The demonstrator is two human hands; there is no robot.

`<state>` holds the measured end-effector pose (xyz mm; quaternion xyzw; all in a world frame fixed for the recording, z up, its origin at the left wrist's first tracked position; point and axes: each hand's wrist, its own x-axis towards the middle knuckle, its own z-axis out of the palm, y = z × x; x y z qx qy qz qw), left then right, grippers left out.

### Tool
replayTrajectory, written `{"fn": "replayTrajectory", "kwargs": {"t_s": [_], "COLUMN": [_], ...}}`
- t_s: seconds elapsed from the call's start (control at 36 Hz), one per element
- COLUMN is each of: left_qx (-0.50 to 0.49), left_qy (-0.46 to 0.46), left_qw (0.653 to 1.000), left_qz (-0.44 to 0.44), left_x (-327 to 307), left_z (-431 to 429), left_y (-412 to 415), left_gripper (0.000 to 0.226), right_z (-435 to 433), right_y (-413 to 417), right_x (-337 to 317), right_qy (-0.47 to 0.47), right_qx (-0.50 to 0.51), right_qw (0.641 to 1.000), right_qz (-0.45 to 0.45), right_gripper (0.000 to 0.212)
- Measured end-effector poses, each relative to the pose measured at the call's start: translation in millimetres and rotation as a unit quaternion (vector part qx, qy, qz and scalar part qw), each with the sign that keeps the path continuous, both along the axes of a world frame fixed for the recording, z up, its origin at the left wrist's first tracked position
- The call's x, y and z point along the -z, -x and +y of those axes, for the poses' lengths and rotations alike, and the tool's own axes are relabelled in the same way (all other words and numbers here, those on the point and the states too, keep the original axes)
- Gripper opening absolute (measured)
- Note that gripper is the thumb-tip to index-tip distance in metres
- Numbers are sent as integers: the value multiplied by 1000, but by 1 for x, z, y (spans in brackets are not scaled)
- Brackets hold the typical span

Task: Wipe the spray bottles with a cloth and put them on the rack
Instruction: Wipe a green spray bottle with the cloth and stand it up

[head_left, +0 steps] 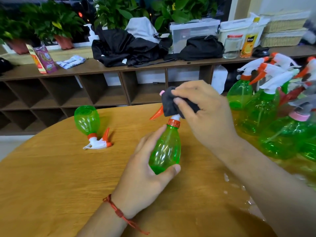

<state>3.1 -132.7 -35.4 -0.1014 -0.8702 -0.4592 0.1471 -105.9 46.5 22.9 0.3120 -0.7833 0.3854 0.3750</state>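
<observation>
My left hand (143, 173) grips the body of a green spray bottle (166, 147) held upright over the round wooden table (51, 182). My right hand (205, 113) pinches a dark grey cloth (171, 105) wrapped over the bottle's white spray head; the orange trigger (156, 114) sticks out to the left. A second green spray bottle (88, 122) lies on the table to the left, its head toward me. Several more green spray bottles (259, 106) stand crowded at the right edge. No rack is clearly seen.
A brown cubby shelf (102, 89) runs behind the table, topped with black bags (128, 47), potted plants (56, 23), cartons (44, 57), a glass jar (232, 46), a juice bottle (248, 40) and storage bins (193, 33). Wet drops (227, 178) lie on the table near my right forearm.
</observation>
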Motion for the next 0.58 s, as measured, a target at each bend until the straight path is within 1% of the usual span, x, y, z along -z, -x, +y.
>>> {"fn": "replayTrajectory", "kwargs": {"t_s": [0.08,0.11,0.14,0.19,0.22,0.28,0.33,0.5,0.53,0.58], "left_qx": [-29,-37,-42,-44,-41,-35,-36,-48,-45,-33], "left_qy": [-33,-37,-38,-40,-40,-29,-25,-85,-88,-86], "left_qw": [999,999,998,998,998,999,999,995,995,996], "left_qz": [5,2,-2,-8,-10,-5,2,-3,-6,-13], "left_x": [6,7,7,8,7,5,4,-2,-3,-5], "left_z": [-1,-2,-3,-6,-7,-7,-6,-13,-13,-13], "left_y": [2,3,4,5,6,6,5,5,5,4], "left_gripper": [91,91,91,91,92,94,93,91,91,90], "right_z": [-6,-7,-8,-5,-2,1,2,8,8,8], "right_y": [-1,-1,0,1,1,1,2,7,7,5], "right_x": [9,10,8,0,-3,-6,-3,-1,-3,-5], "right_qy": [-85,-101,-104,-80,-62,-36,-52,-120,-118,-74], "right_qx": [-39,-52,-64,-92,-93,-60,-36,-81,-79,-66], "right_qw": [996,993,991,987,988,995,997,982,983,991], "right_qz": [-2,-18,-46,-103,-106,-65,-43,-117,-116,-86], "right_gripper": [17,17,17,18,18,18,19,19,19,19]}}
